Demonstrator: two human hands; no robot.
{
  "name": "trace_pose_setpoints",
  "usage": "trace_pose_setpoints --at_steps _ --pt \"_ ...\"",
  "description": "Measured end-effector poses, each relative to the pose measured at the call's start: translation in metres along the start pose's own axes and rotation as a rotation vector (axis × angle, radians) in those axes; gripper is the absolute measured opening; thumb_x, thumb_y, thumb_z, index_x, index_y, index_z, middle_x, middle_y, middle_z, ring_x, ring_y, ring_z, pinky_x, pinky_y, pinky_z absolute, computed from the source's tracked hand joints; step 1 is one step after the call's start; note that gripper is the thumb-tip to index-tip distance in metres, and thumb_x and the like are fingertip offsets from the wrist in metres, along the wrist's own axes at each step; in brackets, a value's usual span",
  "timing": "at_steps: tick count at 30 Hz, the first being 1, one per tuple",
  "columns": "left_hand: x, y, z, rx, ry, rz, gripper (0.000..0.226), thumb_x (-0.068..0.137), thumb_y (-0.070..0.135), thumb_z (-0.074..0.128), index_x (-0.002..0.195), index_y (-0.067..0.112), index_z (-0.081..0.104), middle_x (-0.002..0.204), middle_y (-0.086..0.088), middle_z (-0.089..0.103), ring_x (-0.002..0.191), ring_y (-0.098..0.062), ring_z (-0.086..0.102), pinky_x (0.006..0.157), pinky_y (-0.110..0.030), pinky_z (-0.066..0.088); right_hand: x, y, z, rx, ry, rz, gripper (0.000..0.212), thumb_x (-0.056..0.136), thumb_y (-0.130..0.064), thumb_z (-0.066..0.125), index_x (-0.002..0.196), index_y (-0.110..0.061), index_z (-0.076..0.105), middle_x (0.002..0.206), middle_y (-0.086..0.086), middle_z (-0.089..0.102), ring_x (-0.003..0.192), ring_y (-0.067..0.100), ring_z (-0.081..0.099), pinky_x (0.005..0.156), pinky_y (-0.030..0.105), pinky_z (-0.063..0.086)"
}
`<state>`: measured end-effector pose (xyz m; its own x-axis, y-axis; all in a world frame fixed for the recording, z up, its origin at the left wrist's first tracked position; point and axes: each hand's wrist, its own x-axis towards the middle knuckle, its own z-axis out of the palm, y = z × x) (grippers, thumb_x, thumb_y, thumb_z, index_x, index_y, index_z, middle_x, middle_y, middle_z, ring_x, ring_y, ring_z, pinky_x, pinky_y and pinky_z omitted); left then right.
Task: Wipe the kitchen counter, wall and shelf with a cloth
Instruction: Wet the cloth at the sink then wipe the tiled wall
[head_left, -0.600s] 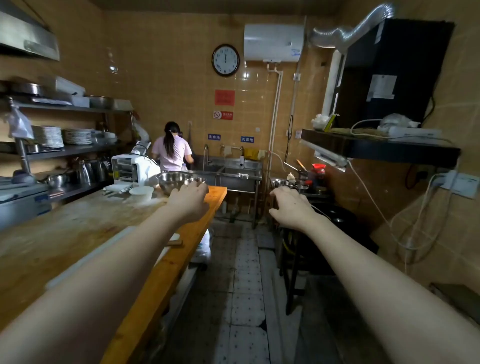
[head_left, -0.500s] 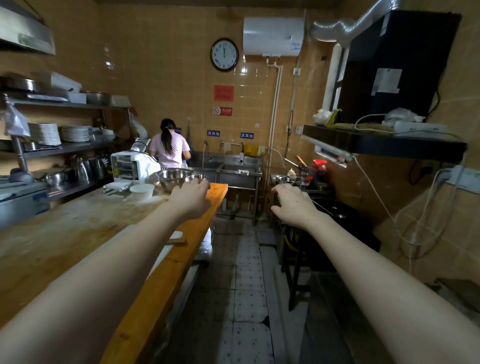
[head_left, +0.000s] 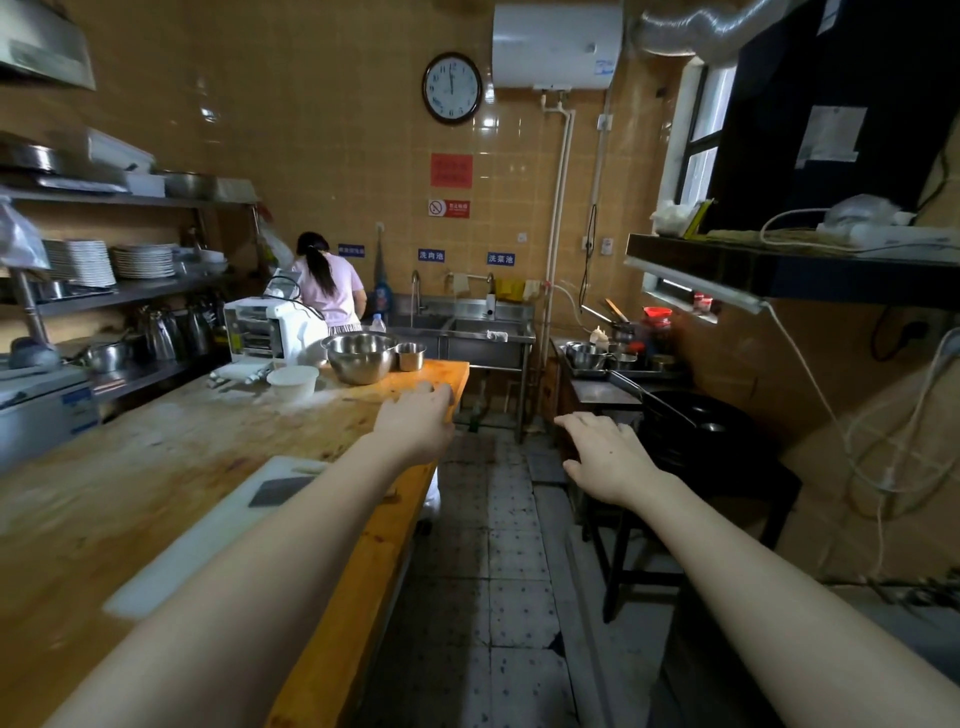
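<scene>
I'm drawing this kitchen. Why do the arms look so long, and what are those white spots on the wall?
Head view: the wide-angle lens stretches the forearms; the spots are light glaring off the glossy orange wall tiles; the lower right corner is dim.

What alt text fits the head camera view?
Two bare arms reach down a narrow kitchen aisle, the left hand open at the edge of a long wooden counter, the right hand open over the tiled floor, neither holding a cloth. A steel mixing bowl sits near the counter's far end; a person stands at the sink beyond.
</scene>
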<state>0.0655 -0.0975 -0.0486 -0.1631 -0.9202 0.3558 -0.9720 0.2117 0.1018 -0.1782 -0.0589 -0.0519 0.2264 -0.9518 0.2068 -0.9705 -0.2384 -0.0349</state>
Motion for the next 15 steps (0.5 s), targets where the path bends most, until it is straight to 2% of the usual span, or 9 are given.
trace_pose_setpoints --at_steps 7,11,15 --pt "0.052 -0.021 0.021 -0.051 0.011 0.022 0.032 0.09 0.035 0.052 0.121 0.028 0.048 0.123 0.0 0.054 0.103 -0.022 0.057 0.082 -0.037 0.05 0.052 -0.003 0.022 0.064 0.073 -0.07 0.054 0.094 -0.027 0.048 0.145 -0.022 0.03 0.148 0.001 0.037 0.135 0.023 0.034 0.111 0.044 0.029" --pt "0.107 -0.031 0.047 -0.071 0.009 0.019 0.033 0.09 0.036 0.052 0.122 0.029 0.048 0.129 0.001 0.051 0.109 -0.02 0.056 0.083 -0.036 0.046 0.105 0.008 0.034 0.099 0.116 -0.118 0.052 0.096 -0.027 0.047 0.145 -0.023 0.03 0.147 0.001 0.038 0.135 0.022 0.034 0.112 0.042 0.028" --pt "0.178 -0.037 0.09 -0.083 0.0 0.019 0.032 0.089 0.036 0.052 0.12 0.029 0.048 0.125 0.001 0.052 0.104 -0.018 0.056 0.079 -0.033 0.047 0.178 0.04 0.061 0.115 0.198 -0.169 0.05 0.096 -0.027 0.048 0.143 -0.023 0.034 0.144 -0.001 0.043 0.133 0.018 0.038 0.112 0.038 0.029"
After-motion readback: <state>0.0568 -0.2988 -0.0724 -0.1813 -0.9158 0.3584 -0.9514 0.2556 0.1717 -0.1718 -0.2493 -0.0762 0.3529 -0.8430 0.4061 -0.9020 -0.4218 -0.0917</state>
